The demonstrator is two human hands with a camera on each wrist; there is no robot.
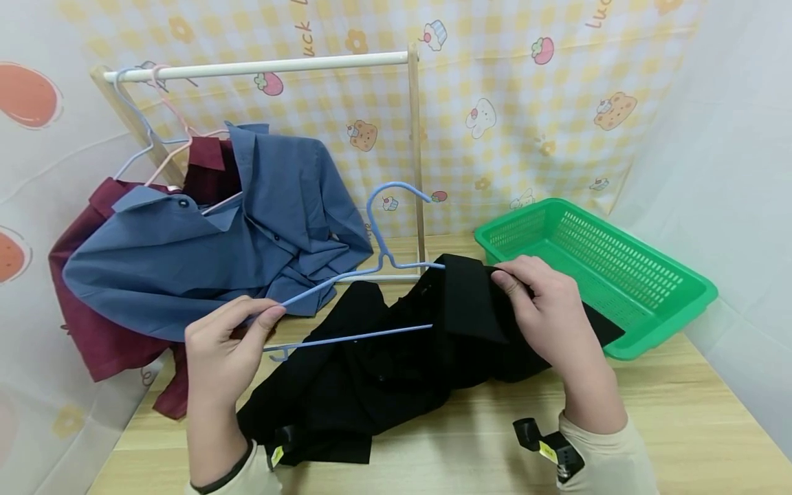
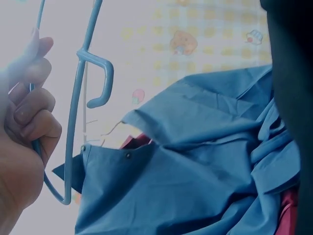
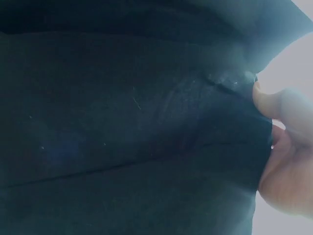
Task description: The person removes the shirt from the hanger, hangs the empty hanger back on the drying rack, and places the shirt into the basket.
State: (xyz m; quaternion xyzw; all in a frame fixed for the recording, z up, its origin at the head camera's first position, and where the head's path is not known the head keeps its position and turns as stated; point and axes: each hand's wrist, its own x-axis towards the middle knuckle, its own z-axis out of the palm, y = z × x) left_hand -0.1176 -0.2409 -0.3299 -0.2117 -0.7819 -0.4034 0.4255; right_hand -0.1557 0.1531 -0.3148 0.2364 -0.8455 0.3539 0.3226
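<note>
A light blue hanger [image 1: 365, 268] is held up in front of me, hook upward. My left hand [image 1: 225, 340] pinches its left arm between thumb and fingers; the left wrist view shows those fingers curled around the hanger [image 2: 73, 112]. The hanger's right end goes inside a black collared shirt [image 1: 383, 371], under the shoulder by the collar [image 1: 473, 295]. My right hand [image 1: 544, 309] pinches the shirt's shoulder cloth. In the right wrist view black cloth [image 3: 122, 122] fills most of the picture, with the thumb on its edge. The shirt's lower part drapes over the table.
A rack with a white rail [image 1: 266, 65] stands at the back left. A blue shirt [image 1: 185, 254] and a maroon shirt [image 1: 80, 289] hang there on hangers. At the right is a green basket [image 1: 668, 323], with black cloth overlapping its near edge. The table [image 1: 668, 426] is wooden.
</note>
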